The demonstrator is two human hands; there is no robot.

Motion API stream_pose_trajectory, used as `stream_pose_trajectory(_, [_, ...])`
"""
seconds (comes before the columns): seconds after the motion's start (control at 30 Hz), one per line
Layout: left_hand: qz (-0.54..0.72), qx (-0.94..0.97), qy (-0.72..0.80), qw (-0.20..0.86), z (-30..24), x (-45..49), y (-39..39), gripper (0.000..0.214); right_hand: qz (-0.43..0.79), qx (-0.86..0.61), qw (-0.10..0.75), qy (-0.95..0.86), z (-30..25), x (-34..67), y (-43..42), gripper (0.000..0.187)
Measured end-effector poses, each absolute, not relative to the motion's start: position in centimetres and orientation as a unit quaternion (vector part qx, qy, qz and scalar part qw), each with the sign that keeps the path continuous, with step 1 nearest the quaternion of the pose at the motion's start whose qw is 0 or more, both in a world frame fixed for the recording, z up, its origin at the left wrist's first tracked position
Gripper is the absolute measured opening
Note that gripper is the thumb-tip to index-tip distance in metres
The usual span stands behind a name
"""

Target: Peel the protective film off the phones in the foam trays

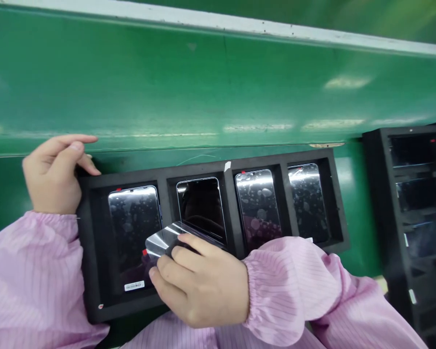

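A black foam tray (pixel 230 167) lies on a green belt and holds several phone screens in separate slots. My left hand (pixel 53 177) grips the tray's far left corner, fingers curled over its edge. My right hand (pixel 199 283) is closed on a clear protective film (pixel 160 241), partly peeled and curling up from the screen in the second slot (pixel 201 206). The screens in the first slot (pixel 134 228), the third slot (pixel 259 206) and the fourth slot (pixel 307 201) carry bubbly film with small red tabs. Both arms wear pink striped sleeves.
The green conveyor belt (pixel 203 92) runs across the view, with a grey-white rail (pixel 240 24) behind it. More black foam trays (pixel 410 203) with screens stand at the right edge.
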State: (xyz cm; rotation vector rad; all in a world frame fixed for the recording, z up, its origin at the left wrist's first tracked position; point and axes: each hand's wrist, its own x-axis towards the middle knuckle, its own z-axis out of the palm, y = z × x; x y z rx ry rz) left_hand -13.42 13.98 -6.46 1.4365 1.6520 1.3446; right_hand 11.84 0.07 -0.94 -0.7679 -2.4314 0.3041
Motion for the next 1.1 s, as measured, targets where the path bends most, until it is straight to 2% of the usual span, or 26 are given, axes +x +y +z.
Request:
stream_pose_trajectory(0.23, [0.511, 0.547, 0.605, 0.272, -6.6, -13.5, 14.2, 0.030, 0.137, -0.295, 0.310, -0.893, -1.5, 11.5, -0.4, 0.016])
stream_pose_trajectory(0.7, [0.503, 0.543, 0.609, 0.286, -6.6, -13.7, 14.0, 0.028, 0.186, -0.250, 0.275, -0.910, -1.5, 11.9, -0.6, 0.015])
stream_pose_trajectory(1.1, [0.517, 0.557, 0.592, 0.268, -7.3, -14.4, 14.7, 0.036, 0.161, -0.235, 0.332, -0.899, -1.6, 12.1, 0.4, 0.016])
